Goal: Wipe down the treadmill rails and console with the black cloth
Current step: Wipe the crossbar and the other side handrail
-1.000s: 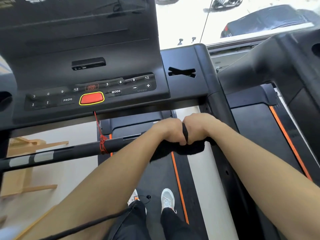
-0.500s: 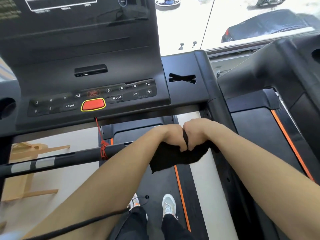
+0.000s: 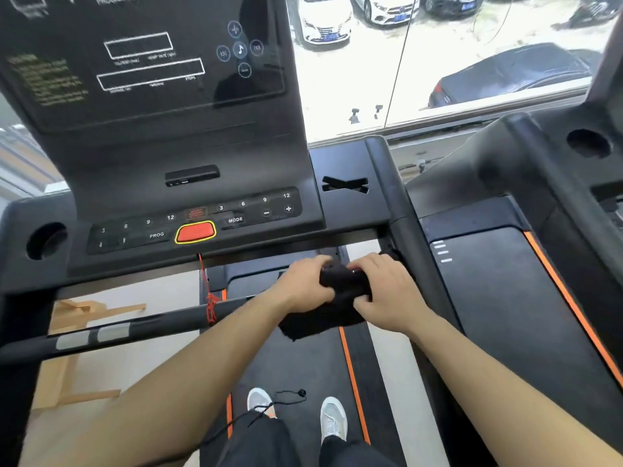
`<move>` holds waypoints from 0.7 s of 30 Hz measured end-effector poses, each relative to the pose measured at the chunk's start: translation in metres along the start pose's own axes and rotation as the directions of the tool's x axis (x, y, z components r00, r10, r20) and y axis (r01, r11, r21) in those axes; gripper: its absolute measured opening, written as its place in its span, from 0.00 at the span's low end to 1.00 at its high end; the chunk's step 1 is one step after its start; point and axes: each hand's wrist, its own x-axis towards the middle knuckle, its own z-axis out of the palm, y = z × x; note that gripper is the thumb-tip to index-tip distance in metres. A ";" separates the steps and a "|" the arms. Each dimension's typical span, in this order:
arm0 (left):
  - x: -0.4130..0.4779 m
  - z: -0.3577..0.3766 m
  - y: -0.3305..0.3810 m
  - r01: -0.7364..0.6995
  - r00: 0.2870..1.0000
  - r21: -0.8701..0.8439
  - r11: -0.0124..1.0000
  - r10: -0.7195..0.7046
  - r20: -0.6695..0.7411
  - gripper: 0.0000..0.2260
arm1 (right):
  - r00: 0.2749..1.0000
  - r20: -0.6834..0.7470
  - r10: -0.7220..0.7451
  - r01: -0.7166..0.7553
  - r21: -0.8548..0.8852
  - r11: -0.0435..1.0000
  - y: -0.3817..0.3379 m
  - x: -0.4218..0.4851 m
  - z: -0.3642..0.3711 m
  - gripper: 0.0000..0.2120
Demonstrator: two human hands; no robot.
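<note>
Left hand [image 3: 305, 286]: fingers curled tight around the black cloth [image 3: 332, 306].
Right hand [image 3: 387, 291]: fingers closed on the same cloth, touching the left hand.
Cloth: bunched between both hands, just below the console [image 3: 188, 183], one end hanging down.
Right rail [image 3: 401, 210]: just beside the right hand.
Front bar [image 3: 135, 328]: left of the cloth.

The black cloth [image 3: 332, 306] was bunched between both hands, its loose end hanging below them, just under the console [image 3: 188, 210]. The console was black, with numbered keys and a red button. The right rail [image 3: 401, 210] ran beside it.
</note>
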 end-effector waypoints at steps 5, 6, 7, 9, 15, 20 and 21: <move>-0.002 -0.021 0.014 -0.014 0.997 0.323 0.946 0.036 -0.063 0.10 | 0.951 0.251 0.180 -0.179 -0.027 0.983 -0.008 0.021 -0.025 0.27; -0.004 -0.027 0.023 -0.044 0.990 0.355 0.934 0.088 -0.109 0.08 | 0.925 0.329 0.192 -0.173 -0.084 0.981 -0.009 0.027 -0.029 0.26; -0.005 -0.034 0.031 -0.085 0.980 0.362 0.928 0.143 -0.137 0.07 | 0.907 0.381 0.179 -0.142 -0.123 0.982 -0.009 0.033 -0.032 0.23; -0.005 -0.050 0.045 -0.150 0.971 0.315 0.937 0.200 -0.134 0.05 | 0.921 0.370 0.119 -0.086 -0.103 0.991 -0.009 0.039 -0.041 0.16; 0.025 -0.110 0.065 -0.206 0.975 -0.093 0.974 0.197 -0.100 0.14 | 0.971 0.059 0.232 -0.236 0.397 0.887 0.012 0.066 -0.092 0.14; 0.085 -0.146 0.085 -0.172 0.982 -0.251 0.953 0.146 -0.118 0.14 | 0.930 -0.008 0.368 -0.351 0.286 0.892 0.040 0.127 -0.142 0.12; 0.098 -0.151 0.088 -0.165 0.973 -0.157 0.974 0.135 -0.190 0.14 | 0.913 -0.035 0.406 -0.389 0.222 0.894 0.045 0.141 -0.146 0.14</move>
